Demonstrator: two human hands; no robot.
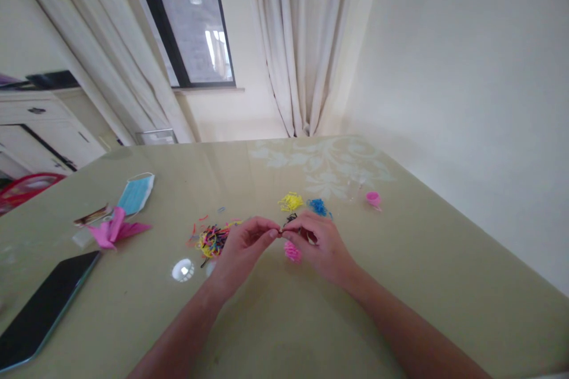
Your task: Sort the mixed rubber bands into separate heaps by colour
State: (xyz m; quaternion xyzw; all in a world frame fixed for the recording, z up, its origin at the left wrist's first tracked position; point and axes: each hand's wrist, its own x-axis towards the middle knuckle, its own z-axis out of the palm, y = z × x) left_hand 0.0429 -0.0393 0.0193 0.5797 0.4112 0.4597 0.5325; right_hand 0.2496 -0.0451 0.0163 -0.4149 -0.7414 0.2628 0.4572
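My left hand [244, 249] and my right hand [322, 246] meet over the table with thumbs and forefingers pinched. Between their fingertips is a small dark strand [280, 233], which looks like a rubber band; its shape is mostly hidden. Left of my left hand, and partly behind it, lies a mixed pile of colourful rubber bands [213, 241]. Sorted heaps surround my right hand: yellow bands [291, 201], blue bands [318, 207], black bands [291, 217] and pink bands [292, 251], the last partly covered by its fingers.
On the glossy table [275, 331], a dark tablet or phone [44, 314], a pink folded paper shape [116, 230] and a blue face mask [136, 194] lie to the left. A small pink cup [373, 198] stands at the right. A wall [466, 100] borders the right edge.
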